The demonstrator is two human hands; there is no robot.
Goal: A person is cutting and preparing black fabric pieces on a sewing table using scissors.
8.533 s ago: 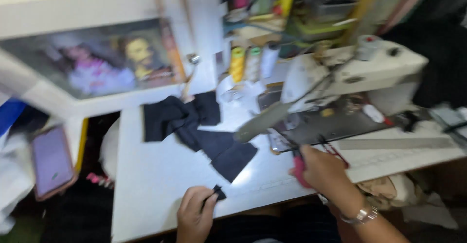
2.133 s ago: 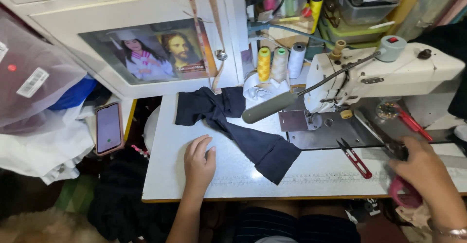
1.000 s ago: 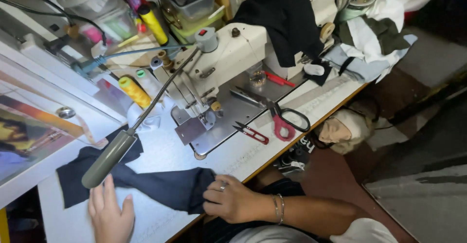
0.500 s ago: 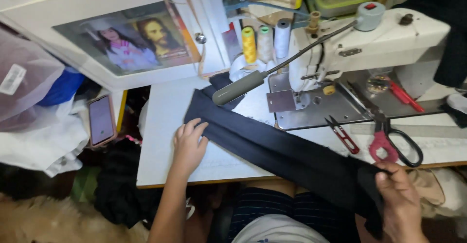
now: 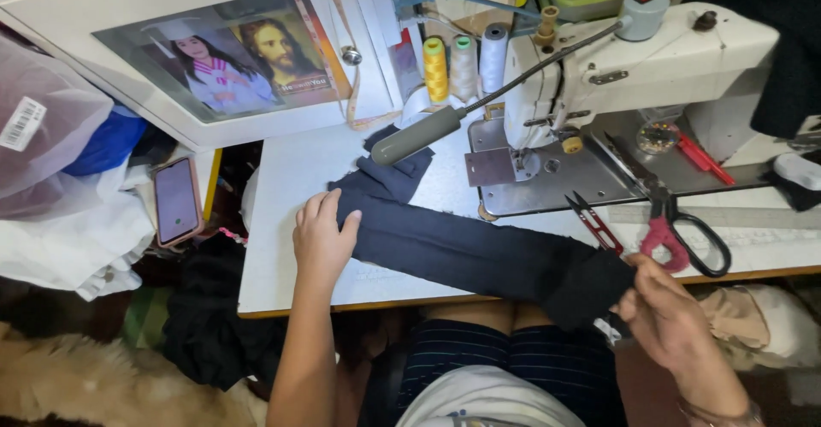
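Seen from the head camera, a long strip of dark navy fabric [image 5: 479, 252] is laid across the white worktop [image 5: 282, 265], just in front of the white sewing machine [image 5: 633, 59]. The strip runs from below the machine's grey lever handle [image 5: 419, 135] out past the worktop's front edge, where its right end hangs over the person's lap.

The left hand [image 5: 323, 237] is pressed flat on the left end of the fabric, fingers spread and open, nothing being gripped. The right hand [image 5: 667, 312] is held at the front edge of the worktop, below and in front of the machine bed; its grip is closed on the folded right end of the fabric, which is pinched between thumb and fingers.

On the machine's metal bed, red-handled thread snips [image 5: 596, 222] are lying just beside the fabric, and large scissors [image 5: 676, 230] with one red and one black loop are lying just to the right of the snips. Behind the machine's left end, three thread cones [image 5: 462, 64] in yellow, green-topped and white are standing side by side. Well to the left of the machine, beyond the worktop edge, a phone [image 5: 177, 200] is resting face up beside white plastic bags [image 5: 68, 230].
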